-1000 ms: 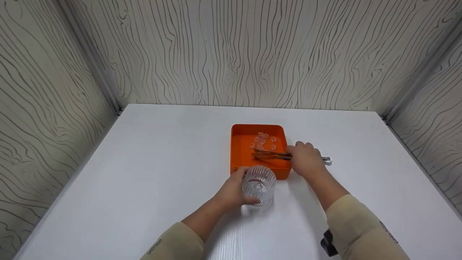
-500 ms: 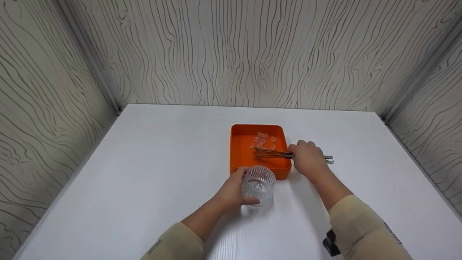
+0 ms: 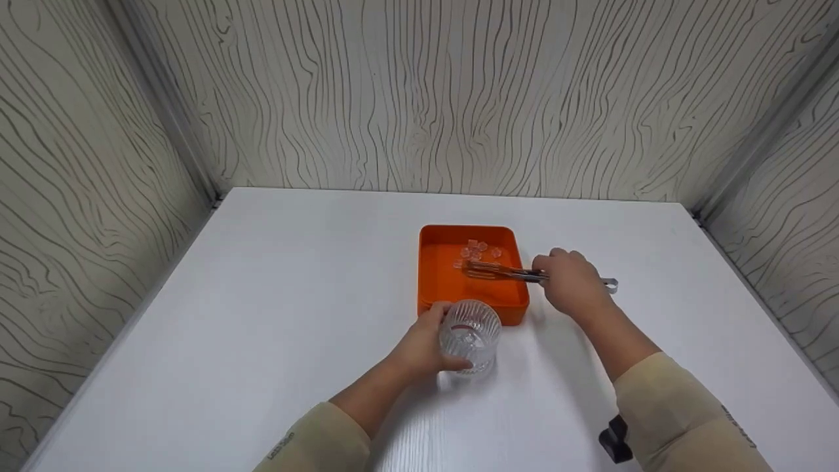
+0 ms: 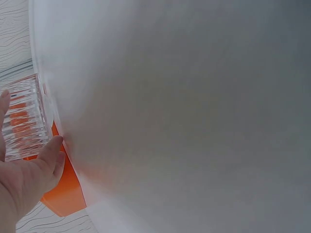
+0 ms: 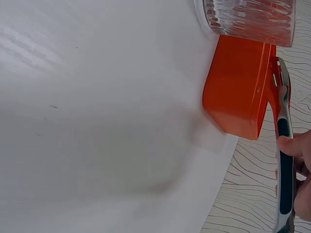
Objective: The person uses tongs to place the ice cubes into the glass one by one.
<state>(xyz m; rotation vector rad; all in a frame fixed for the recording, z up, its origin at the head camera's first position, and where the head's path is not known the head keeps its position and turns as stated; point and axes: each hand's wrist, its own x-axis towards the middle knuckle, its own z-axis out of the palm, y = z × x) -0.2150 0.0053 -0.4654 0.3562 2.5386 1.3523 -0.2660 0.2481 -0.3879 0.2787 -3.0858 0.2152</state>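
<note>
My left hand [image 3: 423, 347] holds a clear ribbed glass [image 3: 473, 335] by its side, thumb toward me, just in front of a square orange tray [image 3: 434, 278]. A pair of tongs [image 3: 518, 272] is gripped in my right hand [image 3: 573, 282] at the tray's right side. Their tips reach over the tray, at the near side of several small clear cubes [image 3: 474, 252]. Whether a cube sits between the tips cannot be told. In the right wrist view, the tongs [image 5: 285, 174] show dark inlays on their handle, pinched by thumb and fingers.
All this stands on a white table [image 3: 295, 295] with wood-grain panels [image 3: 419, 98] behind and at both sides. A black object [image 3: 615, 439] shows beside my right sleeve.
My right hand has moved right and slightly away from me with the tongs, whose tips are now closer to the cubes. The left hand and glass have stayed put.
</note>
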